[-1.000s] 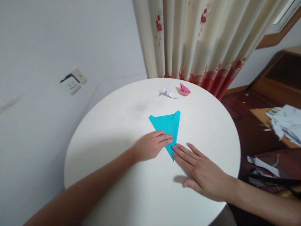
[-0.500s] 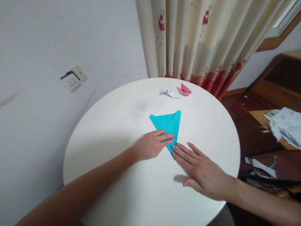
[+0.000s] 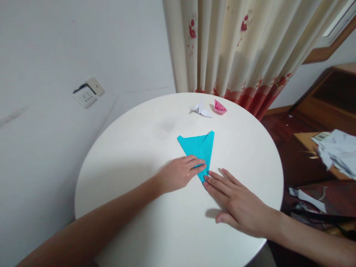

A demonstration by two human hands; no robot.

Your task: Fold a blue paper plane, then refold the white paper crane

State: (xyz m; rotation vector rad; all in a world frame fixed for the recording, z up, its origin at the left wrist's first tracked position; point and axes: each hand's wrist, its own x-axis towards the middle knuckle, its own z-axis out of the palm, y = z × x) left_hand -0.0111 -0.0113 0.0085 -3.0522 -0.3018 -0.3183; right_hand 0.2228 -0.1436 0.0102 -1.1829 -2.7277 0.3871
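Observation:
A turquoise sheet of folded paper [image 3: 198,144] lies flat on the round white table [image 3: 133,137], its wide end away from me and its narrow tip toward me. My left hand [image 3: 180,172] rests on its lower left part, fingers stretched across the paper and pressing it down. At the narrow tip, my right hand [image 3: 236,200] lies with fingers extended and thumb apart; its fingertips touch the paper's edge and cover part of the tip. A crease line runs down the middle of the sheet.
Near the table's far edge stand a white origami crane [image 3: 200,109] and a pink paper boat [image 3: 220,107]. A patterned curtain [image 3: 228,48] hangs behind. The wall on the left carries a socket [image 3: 85,96]. Crumpled papers [image 3: 338,150] lie on a lower surface at right.
The fingertips of my right hand have shifted slightly down along the narrow tip, which now shows less of its point. My left hand stays on the paper.

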